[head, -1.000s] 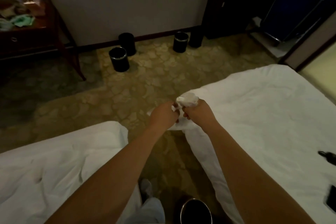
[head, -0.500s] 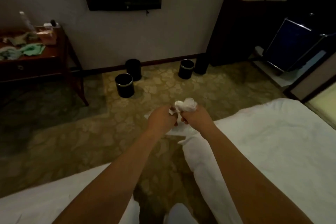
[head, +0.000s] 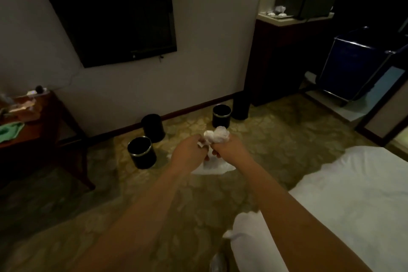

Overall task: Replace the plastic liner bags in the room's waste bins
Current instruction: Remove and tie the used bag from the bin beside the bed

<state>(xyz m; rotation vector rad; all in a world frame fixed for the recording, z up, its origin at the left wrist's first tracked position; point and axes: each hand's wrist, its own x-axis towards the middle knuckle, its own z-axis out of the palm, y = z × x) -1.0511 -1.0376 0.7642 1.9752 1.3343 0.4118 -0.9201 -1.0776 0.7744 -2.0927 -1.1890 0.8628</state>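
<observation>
I hold both arms out in front of me over the carpet (head: 254,146). My left hand (head: 187,153) and my right hand (head: 229,149) are close together, each with its fingers curled round a white plastic bag (head: 217,136). The bunched top of the bag sticks up between my fists, and a loose, thin sheet of it hangs down below them.

Four black bins stand on the floor ahead. The nearest bin (head: 142,152) has a shiny rim and sits to the left of my hands. A second bin (head: 153,127) stands just behind it by the skirting board. A third bin (head: 221,115), also with a shiny rim, is farther right, and a taller dark bin (head: 240,106) stands next to it beside a dark cabinet (head: 282,59).

A dark television (head: 114,22) hangs on the wall. A wooden desk (head: 33,130) stands at the left, and a white bed (head: 353,205) lies at my right.
</observation>
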